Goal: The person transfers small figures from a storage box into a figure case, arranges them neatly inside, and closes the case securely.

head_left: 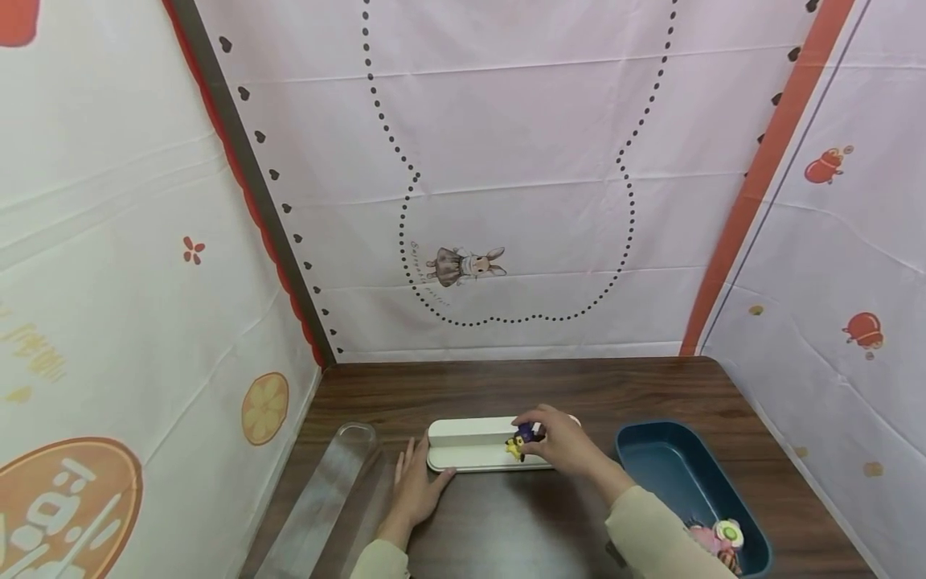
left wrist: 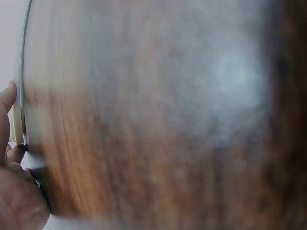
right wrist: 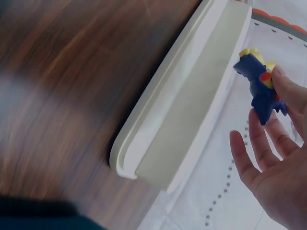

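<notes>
My right hand (head_left: pixel 567 442) pinches a small toy figurine (right wrist: pixel 261 86) between thumb and fingers. It is dark blue and yellow with a red spot. In the head view the figurine is over the right half of a long cream tray (head_left: pixel 463 458), which has a raised back part. My left hand (head_left: pixel 418 486) rests at the tray's left end, its fingers extended along the side and the thumb at the front edge. Only part of that hand shows in the left wrist view, beside the blurred wood table.
A long clear plastic cover (head_left: pixel 318 503) lies on the table to the left. On the right, a dark blue bin (head_left: pixel 654 458) holds several small toys (head_left: pixel 727 532), one pink and one green and white. Printed cloth hangs behind and on both sides.
</notes>
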Motion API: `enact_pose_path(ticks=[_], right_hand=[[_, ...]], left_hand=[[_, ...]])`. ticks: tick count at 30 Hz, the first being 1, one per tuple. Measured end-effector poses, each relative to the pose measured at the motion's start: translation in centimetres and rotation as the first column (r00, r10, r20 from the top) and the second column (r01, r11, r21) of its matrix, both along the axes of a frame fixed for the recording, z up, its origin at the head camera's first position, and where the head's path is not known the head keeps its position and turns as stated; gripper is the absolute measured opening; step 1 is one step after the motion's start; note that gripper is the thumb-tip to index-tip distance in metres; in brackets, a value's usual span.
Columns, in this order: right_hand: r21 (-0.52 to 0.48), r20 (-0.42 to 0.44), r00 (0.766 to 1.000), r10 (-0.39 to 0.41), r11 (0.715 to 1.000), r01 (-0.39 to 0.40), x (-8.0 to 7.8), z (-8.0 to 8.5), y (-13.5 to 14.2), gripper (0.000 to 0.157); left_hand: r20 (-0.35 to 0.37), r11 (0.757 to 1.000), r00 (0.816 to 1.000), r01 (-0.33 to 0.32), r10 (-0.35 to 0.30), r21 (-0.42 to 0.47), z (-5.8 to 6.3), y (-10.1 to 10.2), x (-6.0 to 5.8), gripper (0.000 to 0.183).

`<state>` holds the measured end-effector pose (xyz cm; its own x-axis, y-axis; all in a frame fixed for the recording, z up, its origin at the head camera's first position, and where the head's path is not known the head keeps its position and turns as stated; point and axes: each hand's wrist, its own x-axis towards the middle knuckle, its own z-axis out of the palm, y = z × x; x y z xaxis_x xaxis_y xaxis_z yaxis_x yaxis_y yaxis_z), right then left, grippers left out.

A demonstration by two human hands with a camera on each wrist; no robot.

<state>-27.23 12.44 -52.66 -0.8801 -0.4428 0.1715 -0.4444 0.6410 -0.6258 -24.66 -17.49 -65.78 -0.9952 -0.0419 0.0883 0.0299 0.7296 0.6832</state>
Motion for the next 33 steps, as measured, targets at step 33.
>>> enact_pose_path(ticks=[33], right_hand=[[0.17, -0.234, 0.972, 0.032, 0.985, 0.009, -0.6, -4.4, -9.8, 0.044]], left_hand=[[0.002, 1.0, 1.0, 0.016, -0.016, 0.002, 0.0, -0.1, -0.1, 0.091]])
